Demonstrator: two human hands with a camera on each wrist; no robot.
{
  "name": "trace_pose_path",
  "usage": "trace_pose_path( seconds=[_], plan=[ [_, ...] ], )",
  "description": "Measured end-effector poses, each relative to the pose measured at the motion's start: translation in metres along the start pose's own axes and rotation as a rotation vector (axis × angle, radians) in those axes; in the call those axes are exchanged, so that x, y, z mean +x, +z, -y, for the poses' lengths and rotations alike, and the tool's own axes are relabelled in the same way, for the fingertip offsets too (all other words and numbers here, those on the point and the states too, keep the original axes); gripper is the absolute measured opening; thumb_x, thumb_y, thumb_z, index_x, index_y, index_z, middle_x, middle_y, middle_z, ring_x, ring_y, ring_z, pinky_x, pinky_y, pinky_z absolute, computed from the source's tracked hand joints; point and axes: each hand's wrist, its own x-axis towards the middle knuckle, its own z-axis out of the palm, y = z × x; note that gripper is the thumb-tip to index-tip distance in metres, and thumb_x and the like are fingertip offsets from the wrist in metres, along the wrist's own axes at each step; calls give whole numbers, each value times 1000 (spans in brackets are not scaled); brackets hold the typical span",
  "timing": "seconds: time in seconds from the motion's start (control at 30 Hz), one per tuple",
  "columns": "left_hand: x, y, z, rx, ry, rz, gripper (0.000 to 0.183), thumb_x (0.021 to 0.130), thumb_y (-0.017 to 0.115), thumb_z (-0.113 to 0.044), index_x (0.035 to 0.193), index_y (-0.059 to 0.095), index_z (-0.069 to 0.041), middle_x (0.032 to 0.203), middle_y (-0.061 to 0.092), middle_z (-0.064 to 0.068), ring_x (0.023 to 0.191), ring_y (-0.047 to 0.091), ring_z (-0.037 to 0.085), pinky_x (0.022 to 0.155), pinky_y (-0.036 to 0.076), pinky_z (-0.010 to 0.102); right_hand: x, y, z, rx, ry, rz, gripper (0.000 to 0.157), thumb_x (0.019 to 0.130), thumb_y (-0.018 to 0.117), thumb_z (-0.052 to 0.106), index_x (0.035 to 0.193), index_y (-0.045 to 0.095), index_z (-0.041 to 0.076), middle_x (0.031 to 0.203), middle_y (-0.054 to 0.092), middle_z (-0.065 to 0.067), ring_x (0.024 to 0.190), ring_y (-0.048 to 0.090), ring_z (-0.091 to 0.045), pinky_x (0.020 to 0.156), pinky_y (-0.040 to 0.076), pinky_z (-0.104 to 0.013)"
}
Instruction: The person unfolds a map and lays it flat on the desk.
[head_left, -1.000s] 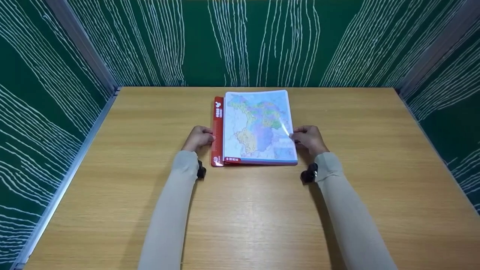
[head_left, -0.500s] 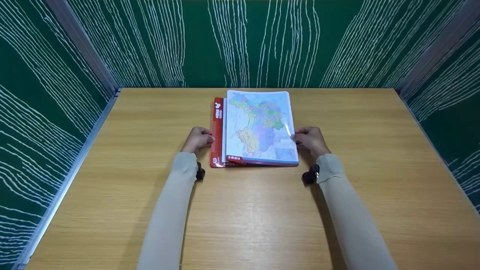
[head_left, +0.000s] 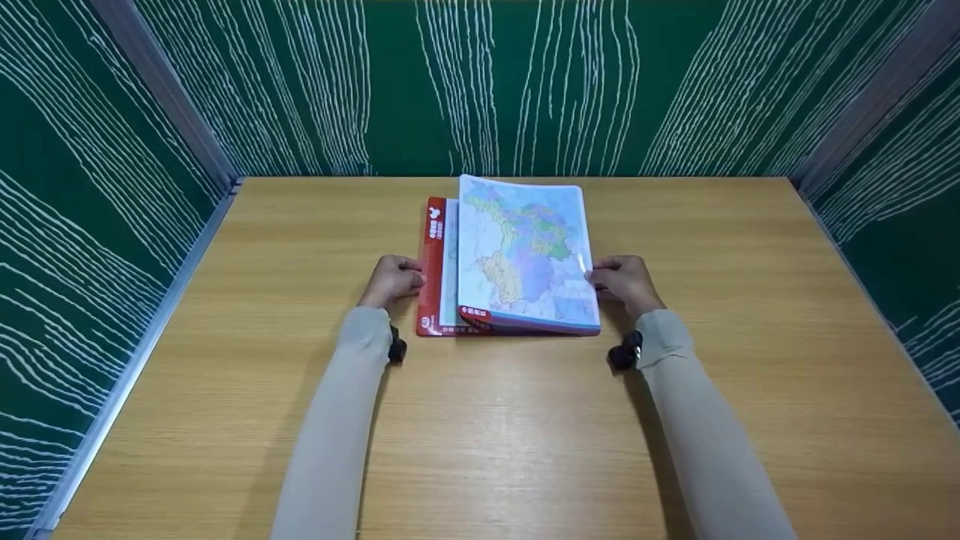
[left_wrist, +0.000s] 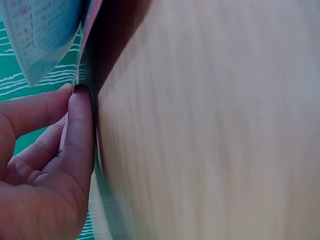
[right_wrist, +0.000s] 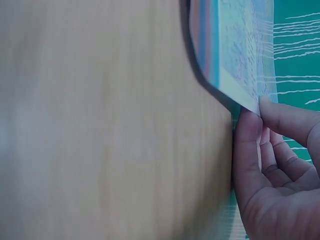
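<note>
A folded map sheet (head_left: 517, 255) with a coloured map on its upper face lies mid-table in the head view. Its red-bordered lower layer (head_left: 433, 262) sticks out on the left, and the upper layer's left edge stands raised over it. At that red border my left hand (head_left: 395, 280) pinches the edge between thumb and finger. My right hand (head_left: 624, 282) pinches the right edge of the map. Both pinches show close up: the left wrist view has the thumb and finger (left_wrist: 77, 115) on the thin edge, the right wrist view the map's bent edge (right_wrist: 235, 85).
The wooden table (head_left: 495, 435) extends around the map on all sides. Green panels with white wavy lines (head_left: 405, 90) stand behind the table and at both sides. A small black device (head_left: 625, 352) sits at each wrist.
The upper layer's left edge has lifted and shifted right, baring more of the lower layer. My hands have moved slightly apart, each still pinching its edge.
</note>
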Motion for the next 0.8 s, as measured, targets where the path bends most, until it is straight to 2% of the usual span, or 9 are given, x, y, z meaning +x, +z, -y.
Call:
trace_pose_path(
  seconds=[0.13,0.17,0.47,0.8],
  plan=[
    [0,-2,2,18,46,-5,35,85,56,6,120,60,7,93,62,8,68,59,7,64,55,18,-1,-1,-2,40,-34,11,29,89,63,8,114,56,-6,83,62,2,67,64,-6,65,56,-21],
    [-1,-2,2,17,41,-7,35,86,56,6,121,60,7,94,62,9,68,60,7,63,54,18,0,-2,-2,40,-30,6,29,89,64,8,113,57,-6,83,62,1,67,64,-6,65,56,-21],
    [-3,-6,1,6,-10,-6,35,88,55,5,122,60,3,99,61,9,74,60,10,64,54,19,2,-4,-2,-7,17,-21,31,89,63,7,119,58,-3,103,61,-10,74,64,-8,68,57,-23],
    [-2,-12,2,4,-44,-7,35,88,56,5,122,59,2,108,61,12,82,60,13,69,55,21,1,-7,-2,-21,17,-18,31,89,62,8,118,59,-3,105,60,-10,76,63,-8,69,57,-22]
  ],
)
